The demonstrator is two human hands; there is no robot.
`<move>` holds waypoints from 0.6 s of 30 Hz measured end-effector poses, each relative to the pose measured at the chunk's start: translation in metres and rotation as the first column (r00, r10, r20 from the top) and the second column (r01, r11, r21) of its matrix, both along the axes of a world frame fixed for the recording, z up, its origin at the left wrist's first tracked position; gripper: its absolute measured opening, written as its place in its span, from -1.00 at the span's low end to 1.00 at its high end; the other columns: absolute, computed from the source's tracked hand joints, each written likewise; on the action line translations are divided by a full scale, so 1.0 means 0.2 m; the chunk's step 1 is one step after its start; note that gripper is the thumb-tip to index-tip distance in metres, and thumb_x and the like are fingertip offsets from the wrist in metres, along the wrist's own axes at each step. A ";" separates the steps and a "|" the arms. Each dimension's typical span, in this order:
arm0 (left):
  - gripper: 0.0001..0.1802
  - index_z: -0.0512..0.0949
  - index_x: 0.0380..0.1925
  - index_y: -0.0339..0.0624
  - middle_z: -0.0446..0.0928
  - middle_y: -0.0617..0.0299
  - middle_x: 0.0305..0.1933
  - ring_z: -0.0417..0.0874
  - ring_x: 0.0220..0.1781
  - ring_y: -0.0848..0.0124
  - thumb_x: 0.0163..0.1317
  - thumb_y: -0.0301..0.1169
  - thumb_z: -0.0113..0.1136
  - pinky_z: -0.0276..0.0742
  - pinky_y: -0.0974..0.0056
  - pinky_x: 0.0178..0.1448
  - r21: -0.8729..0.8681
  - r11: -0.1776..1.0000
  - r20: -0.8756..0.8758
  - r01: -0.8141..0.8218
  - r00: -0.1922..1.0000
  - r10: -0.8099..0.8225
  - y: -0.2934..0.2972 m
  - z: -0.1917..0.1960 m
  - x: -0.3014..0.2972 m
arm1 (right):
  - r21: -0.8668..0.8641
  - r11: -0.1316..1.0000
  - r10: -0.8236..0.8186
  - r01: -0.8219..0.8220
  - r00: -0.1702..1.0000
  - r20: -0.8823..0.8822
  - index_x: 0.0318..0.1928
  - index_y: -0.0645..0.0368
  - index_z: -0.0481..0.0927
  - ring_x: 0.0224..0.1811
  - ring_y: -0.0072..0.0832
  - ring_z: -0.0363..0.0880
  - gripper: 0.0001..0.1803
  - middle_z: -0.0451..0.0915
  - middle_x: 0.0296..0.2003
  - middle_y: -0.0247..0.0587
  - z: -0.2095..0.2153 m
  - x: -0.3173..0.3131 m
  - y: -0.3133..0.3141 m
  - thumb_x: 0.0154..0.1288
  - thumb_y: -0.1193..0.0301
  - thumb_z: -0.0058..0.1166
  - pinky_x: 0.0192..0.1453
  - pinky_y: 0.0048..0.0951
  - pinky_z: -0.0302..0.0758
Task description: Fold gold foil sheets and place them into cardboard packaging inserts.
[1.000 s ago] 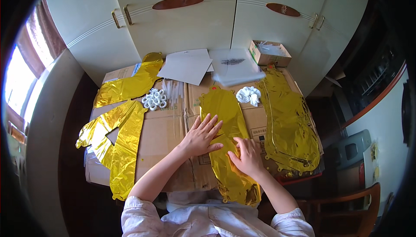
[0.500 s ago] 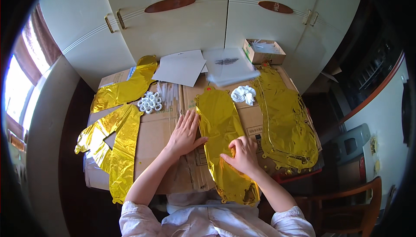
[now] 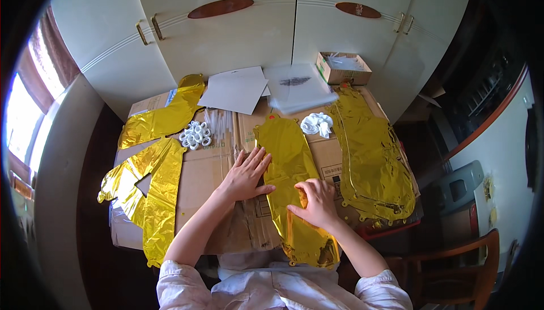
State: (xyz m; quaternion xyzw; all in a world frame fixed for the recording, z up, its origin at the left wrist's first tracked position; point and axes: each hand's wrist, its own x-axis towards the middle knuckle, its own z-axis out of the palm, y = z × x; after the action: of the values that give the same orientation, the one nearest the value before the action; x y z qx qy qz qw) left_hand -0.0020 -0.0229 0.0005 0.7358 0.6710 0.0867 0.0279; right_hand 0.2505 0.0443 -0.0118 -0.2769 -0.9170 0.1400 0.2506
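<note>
A flat gold foil balloon (image 3: 288,165) lies lengthwise in front of me, its lower end reaching the table's near edge. My left hand (image 3: 247,175) rests open on its left edge, fingers stretched out over foil and cardboard. On the right side my right hand (image 3: 318,203) is closed on a gathered fold of the same balloon, thumb toward the left. The foil beneath that hand is partly hidden. More flat gold foil balloons lie to the left, one (image 3: 163,191) with a diamond-shaped hole, another (image 3: 170,114) curved. A wide one (image 3: 371,160) lies on the right.
Flattened cardboard (image 3: 207,196) covers the table. White rings (image 3: 195,134), clear straws (image 3: 220,123), white ribbon (image 3: 317,124), white sheets (image 3: 235,90), a clear plastic bag (image 3: 297,89) and a small cardboard box (image 3: 344,69) lie farther back. A wooden chair (image 3: 459,262) stands at right.
My left hand has slid slightly to the right, farther onto the balloon's edge. The right hand keeps its hold in nearly the same place.
</note>
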 end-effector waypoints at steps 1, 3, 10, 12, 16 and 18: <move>0.04 0.11 0.44 -0.19 0.04 -0.06 0.53 -0.04 0.59 0.08 0.20 0.39 -0.09 -0.20 -0.13 0.57 0.000 1.000 -0.010 0.006 1.000 -0.006 0.00 0.00 0.00 | 0.015 1.000 0.006 -0.006 1.000 0.027 0.10 -0.06 0.50 0.03 -0.27 0.39 -0.36 0.41 -0.07 -0.28 0.00 0.00 0.00 0.03 -0.02 0.34 0.12 -0.08 0.22; 0.04 0.10 0.44 -0.16 0.04 -0.05 0.53 -0.04 0.59 0.07 0.20 0.40 -0.10 -0.20 -0.16 0.57 -0.005 1.000 -0.027 0.013 1.000 -0.013 0.00 0.00 0.00 | 0.102 0.993 0.049 -0.054 0.998 0.046 0.18 -0.11 0.48 0.03 -0.29 0.39 -0.31 0.42 -0.07 -0.30 0.02 0.00 0.00 0.05 -0.05 0.31 0.13 -0.08 0.22; 0.03 0.11 0.45 -0.13 0.04 -0.02 0.54 -0.04 0.59 0.07 0.20 0.41 -0.11 -0.21 -0.21 0.56 -0.030 0.999 -0.050 0.028 0.998 -0.030 0.01 0.01 0.00 | -0.013 1.000 0.022 -0.021 0.997 0.079 0.20 -0.21 0.54 0.02 -0.32 0.35 -0.33 0.42 -0.03 -0.35 0.04 0.01 -0.02 0.06 -0.09 0.29 0.12 -0.13 0.19; 0.03 0.12 0.45 -0.13 0.05 -0.01 0.54 -0.03 0.59 0.08 0.19 0.41 -0.10 -0.21 -0.21 0.56 -0.040 0.998 -0.048 0.040 0.998 -0.041 0.02 0.02 -0.01 | -0.024 0.999 0.048 -0.045 0.992 0.120 0.17 -0.20 0.57 0.04 -0.33 0.36 -0.35 0.42 0.00 -0.34 0.05 0.02 -0.03 0.06 -0.09 0.29 0.14 -0.13 0.18; 0.04 0.12 0.44 -0.12 0.06 0.02 0.54 -0.02 0.59 0.10 0.18 0.41 -0.10 -0.20 -0.17 0.57 -0.043 0.997 -0.035 0.068 0.997 -0.070 0.06 0.02 -0.07 | 0.028 0.992 0.118 -0.121 0.989 0.086 0.10 -0.17 0.64 0.13 -0.33 0.37 -0.44 0.44 0.12 -0.35 0.05 0.02 -0.02 0.09 -0.06 0.28 0.20 -0.12 0.18; 0.04 0.10 0.45 -0.12 0.05 0.01 0.54 -0.03 0.59 0.10 0.18 0.40 -0.06 -0.20 -0.15 0.57 -0.046 0.996 -0.021 0.075 0.997 -0.076 0.08 0.02 -0.10 | 0.067 0.990 0.123 -0.127 0.990 0.069 0.04 -0.14 0.68 0.19 -0.33 0.36 -0.50 0.46 0.17 -0.35 0.03 0.01 -0.03 0.11 -0.04 0.27 0.23 -0.10 0.19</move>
State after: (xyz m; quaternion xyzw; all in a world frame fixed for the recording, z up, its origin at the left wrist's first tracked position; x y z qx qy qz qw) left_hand -0.0217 -0.0074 0.0044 0.7608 0.6448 0.0618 0.0401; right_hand 0.2528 0.0384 -0.0063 -0.2141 -0.9446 0.1136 0.2214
